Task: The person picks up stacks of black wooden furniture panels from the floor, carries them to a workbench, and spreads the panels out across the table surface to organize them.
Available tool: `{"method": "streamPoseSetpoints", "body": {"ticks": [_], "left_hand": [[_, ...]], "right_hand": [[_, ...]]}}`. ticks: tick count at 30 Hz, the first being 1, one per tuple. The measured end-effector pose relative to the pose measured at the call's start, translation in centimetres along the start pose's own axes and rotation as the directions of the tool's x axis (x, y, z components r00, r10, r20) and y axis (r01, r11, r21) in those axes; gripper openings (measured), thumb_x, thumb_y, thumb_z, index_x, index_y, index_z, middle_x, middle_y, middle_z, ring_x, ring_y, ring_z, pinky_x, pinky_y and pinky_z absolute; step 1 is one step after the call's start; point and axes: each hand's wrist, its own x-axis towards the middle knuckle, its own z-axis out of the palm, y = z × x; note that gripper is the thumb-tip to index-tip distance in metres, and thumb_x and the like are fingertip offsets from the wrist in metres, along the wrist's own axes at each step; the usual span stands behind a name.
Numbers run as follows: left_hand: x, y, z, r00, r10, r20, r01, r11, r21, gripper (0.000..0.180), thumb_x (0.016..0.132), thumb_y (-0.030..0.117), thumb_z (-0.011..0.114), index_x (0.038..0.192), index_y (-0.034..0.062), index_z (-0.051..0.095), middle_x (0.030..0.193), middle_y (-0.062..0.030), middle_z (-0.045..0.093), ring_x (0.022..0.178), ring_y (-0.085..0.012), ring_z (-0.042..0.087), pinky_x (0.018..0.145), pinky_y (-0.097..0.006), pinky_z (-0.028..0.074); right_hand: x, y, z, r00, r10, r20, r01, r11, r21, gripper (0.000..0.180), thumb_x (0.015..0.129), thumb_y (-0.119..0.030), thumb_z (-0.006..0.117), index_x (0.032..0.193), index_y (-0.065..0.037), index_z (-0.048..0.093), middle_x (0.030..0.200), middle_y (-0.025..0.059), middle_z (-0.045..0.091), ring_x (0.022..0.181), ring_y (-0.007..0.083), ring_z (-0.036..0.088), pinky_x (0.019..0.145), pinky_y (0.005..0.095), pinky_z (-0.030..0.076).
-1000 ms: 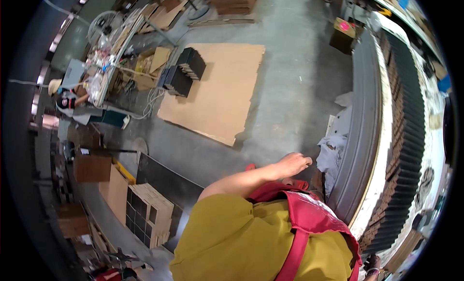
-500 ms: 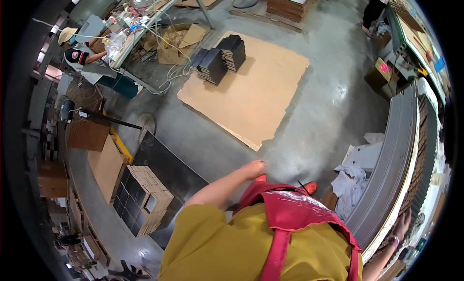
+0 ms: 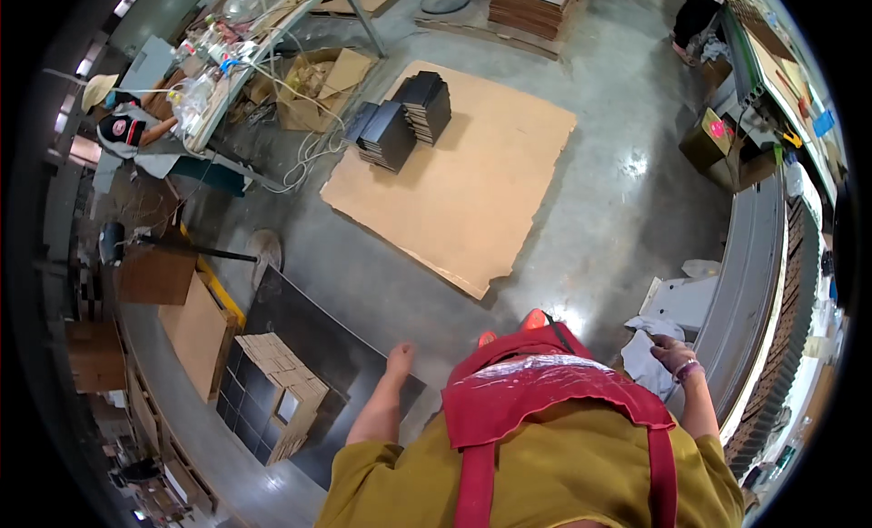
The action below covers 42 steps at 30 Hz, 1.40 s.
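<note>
My left hand [image 3: 400,359] hangs in front of me above the grey floor, its fingers curled in, with nothing showing in them. Near the right side, my right hand [image 3: 672,355] is over a pale grey cloth [image 3: 642,362]. Its fingers look loosely apart and hold nothing I can make out; whether they touch the cloth is unclear. On the floor ahead lies a tan cardboard sheet [image 3: 472,183], bearing two stacks of dark panels [image 3: 389,133] on its far left part.
To my left, many light-edged pieces [image 3: 286,374] stand on a dark sheet [image 3: 313,324]. A grey-sided conveyor or bench [image 3: 731,292] runs along my right. Far left, a person [image 3: 127,124] works at a cluttered table [image 3: 263,56]. A fan stand base [image 3: 264,248] rests left.
My right hand has come off the ridged surface at the right and swung forward over the cloth. The left hand has moved left and lower. My body has turned slightly.
</note>
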Motion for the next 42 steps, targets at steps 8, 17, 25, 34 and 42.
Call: {"method": "streamPoseSetpoints", "body": {"ticks": [8, 17, 25, 34, 42], "left_hand": [[5.4, 7.9, 6.8, 0.990, -0.102, 0.092, 0.121, 0.967, -0.226, 0.035, 0.084, 0.032, 0.058, 0.104, 0.0040, 0.063, 0.096, -0.0163, 0.067, 0.091, -0.0312, 0.063, 0.080, -0.039, 0.048], [14.5, 34.6, 14.5, 0.982, 0.077, 0.171, -0.008, 0.929, -0.369, 0.035, 0.085, 0.028, 0.058, 0.109, 0.0027, 0.059, 0.097, -0.0154, 0.066, 0.089, -0.0230, 0.063, 0.077, -0.033, 0.049], [23.3, 52.2, 16.7, 0.922, 0.213, 0.323, -0.126, 0.955, -0.268, 0.041, 0.086, 0.031, 0.060, 0.114, 0.0020, 0.058, 0.103, -0.0147, 0.064, 0.098, -0.0214, 0.060, 0.083, -0.031, 0.047], [37.3, 60.2, 13.1, 0.999, -0.048, 0.013, 0.049, 0.979, -0.200, 0.034, 0.084, 0.035, 0.060, 0.100, 0.0055, 0.063, 0.098, -0.0166, 0.065, 0.094, -0.0301, 0.061, 0.083, -0.037, 0.047], [43.6, 74.4, 23.8, 0.993, -0.042, -0.111, -0.007, 0.915, -0.403, 0.032, 0.086, 0.032, 0.056, 0.103, 0.0056, 0.063, 0.100, -0.0156, 0.066, 0.096, -0.0302, 0.061, 0.084, -0.036, 0.047]], "right_hand": [[13.3, 5.9, -3.8, 0.981, -0.178, 0.071, 0.166, 0.975, 0.145, 0.046, 0.086, -0.031, 0.059, 0.127, -0.012, 0.053, 0.117, 0.0133, 0.061, 0.108, 0.0238, 0.058, 0.092, 0.0318, 0.044], [22.8, -0.1, -22.0, 0.968, -0.226, 0.108, 0.246, 0.941, -0.233, 0.050, 0.084, -0.038, 0.053, 0.126, -0.011, 0.053, 0.122, 0.0146, 0.058, 0.112, 0.0320, 0.055, 0.096, 0.0380, 0.042], [40.3, 0.2, -31.6, 0.928, -0.365, -0.074, 0.364, 0.845, 0.391, 0.049, 0.087, -0.023, 0.058, 0.130, -0.004, 0.047, 0.125, 0.0158, 0.056, 0.115, 0.0244, 0.054, 0.097, 0.0303, 0.040], [51.5, 12.2, -38.2, 0.947, 0.027, 0.320, -0.287, 0.518, 0.806, 0.049, 0.095, -0.029, 0.040, 0.138, -0.006, 0.036, 0.137, 0.0128, 0.043, 0.122, 0.0247, 0.045, 0.103, 0.0333, 0.036], [66.0, 14.0, -58.9, 0.955, 0.095, 0.282, -0.293, 0.462, 0.837, 0.047, 0.096, -0.031, 0.036, 0.137, -0.008, 0.036, 0.137, 0.0104, 0.044, 0.119, 0.0240, 0.046, 0.101, 0.0342, 0.037]]}}
